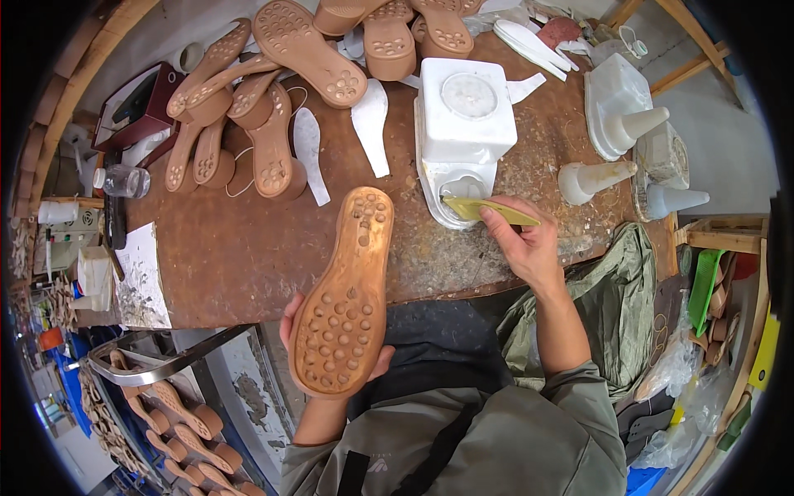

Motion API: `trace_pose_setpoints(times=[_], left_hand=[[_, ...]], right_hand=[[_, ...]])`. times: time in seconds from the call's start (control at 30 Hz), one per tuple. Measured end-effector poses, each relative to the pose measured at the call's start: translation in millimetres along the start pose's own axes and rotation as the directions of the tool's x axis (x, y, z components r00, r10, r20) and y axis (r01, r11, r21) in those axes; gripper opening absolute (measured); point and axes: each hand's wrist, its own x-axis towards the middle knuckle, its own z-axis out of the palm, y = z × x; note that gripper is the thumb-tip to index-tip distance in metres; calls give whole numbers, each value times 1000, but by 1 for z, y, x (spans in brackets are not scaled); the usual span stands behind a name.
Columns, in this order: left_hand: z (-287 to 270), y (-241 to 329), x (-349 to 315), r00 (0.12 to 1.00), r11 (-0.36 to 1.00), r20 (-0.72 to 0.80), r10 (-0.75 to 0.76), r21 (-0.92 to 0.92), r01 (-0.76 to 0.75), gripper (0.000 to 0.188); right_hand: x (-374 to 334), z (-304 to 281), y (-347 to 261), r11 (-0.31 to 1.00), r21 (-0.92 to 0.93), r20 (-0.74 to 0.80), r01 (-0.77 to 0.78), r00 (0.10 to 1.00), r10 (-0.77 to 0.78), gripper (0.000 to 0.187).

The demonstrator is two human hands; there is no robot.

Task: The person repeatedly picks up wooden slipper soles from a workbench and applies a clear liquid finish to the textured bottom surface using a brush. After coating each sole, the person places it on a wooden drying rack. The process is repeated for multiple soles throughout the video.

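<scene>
In the head view, a brown dimpled shoe sole (341, 306) is held at the near edge of the table (248, 273) by the left grip (383, 362), curled around its wide end. A flat yellow scraper (469, 207) is pinched by the right grip (529, 245), its tip at the white plastic container (467, 116)'s round cup.
</scene>
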Motion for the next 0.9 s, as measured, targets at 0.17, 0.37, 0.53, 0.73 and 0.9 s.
trace_pose_setpoints(times=[0.17,0.37,0.53,0.73,0.9], left_hand=[[-6,1,-8,967,968,253,-36,248,-28,94],[8,-16,-40,989,972,96,111,199,-128,97],[2,18,-25,900,842,65,432,329,-428,93],[-4,43,-35,829,728,65,556,444,-523,85],[-11,51,-41,834,748,105,542,392,-536,87]], right_hand=[[-1,1,1,881,354,30,-312,946,323,15],[-2,-18,-11,756,498,154,-424,902,404,16],[-13,-27,-69,692,648,110,-317,939,327,17],[-9,-7,-102,728,666,24,-163,980,197,14],[-22,-16,-113,762,647,-20,-12,999,33,14]])
